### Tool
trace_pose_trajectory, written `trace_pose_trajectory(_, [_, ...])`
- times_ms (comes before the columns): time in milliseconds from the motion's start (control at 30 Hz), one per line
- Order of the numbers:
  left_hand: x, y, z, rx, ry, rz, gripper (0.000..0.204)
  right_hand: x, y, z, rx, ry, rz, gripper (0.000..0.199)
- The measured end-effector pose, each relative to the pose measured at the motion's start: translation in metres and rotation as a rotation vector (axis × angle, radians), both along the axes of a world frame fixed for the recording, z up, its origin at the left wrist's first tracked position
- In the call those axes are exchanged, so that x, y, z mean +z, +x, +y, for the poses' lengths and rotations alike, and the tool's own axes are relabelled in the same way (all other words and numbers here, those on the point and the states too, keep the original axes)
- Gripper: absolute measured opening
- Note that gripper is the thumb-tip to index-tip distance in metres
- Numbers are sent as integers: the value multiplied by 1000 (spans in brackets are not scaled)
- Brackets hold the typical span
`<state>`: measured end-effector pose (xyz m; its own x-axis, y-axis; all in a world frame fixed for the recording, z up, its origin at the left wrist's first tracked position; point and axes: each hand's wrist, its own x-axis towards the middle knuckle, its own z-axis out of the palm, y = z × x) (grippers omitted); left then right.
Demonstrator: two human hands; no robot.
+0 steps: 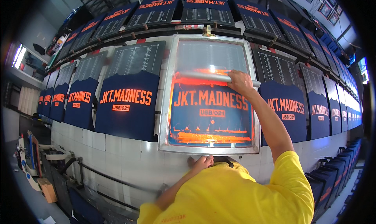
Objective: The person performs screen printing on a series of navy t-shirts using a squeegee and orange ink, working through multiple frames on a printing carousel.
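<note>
A metal-framed printing screen (164,106) lies on a dark blue shirt on the long tiled table, with orange ink smeared along its top and bottom. My right hand (239,82) grips a long grey squeegee (203,76) laid across the upper part of the screen. My left hand (200,162) rests on the table edge just below the frame's near rail, fingers spread, holding nothing. My sleeves are yellow.
Dark blue shirts with orange printed lettering (126,102) lie in a row left and right of the screen, and a second row (203,8) runs along the far side. A stack of folded dark shirts (333,177) stands at lower right. Racks and boxes (43,185) sit at lower left.
</note>
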<state>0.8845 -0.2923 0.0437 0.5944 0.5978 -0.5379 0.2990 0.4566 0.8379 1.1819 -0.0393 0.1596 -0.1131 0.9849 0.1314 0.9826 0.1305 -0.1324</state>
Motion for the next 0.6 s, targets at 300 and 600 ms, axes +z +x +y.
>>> trace_pose_trajectory(300, [-42,0,-2,1,4,-185,54,11,-18,-36,-68,-164,54,21])
trace_pose_trajectory(600, [-36,2,1,-21,20,-244,58,17,-54,-147,-36,-172,53,18])
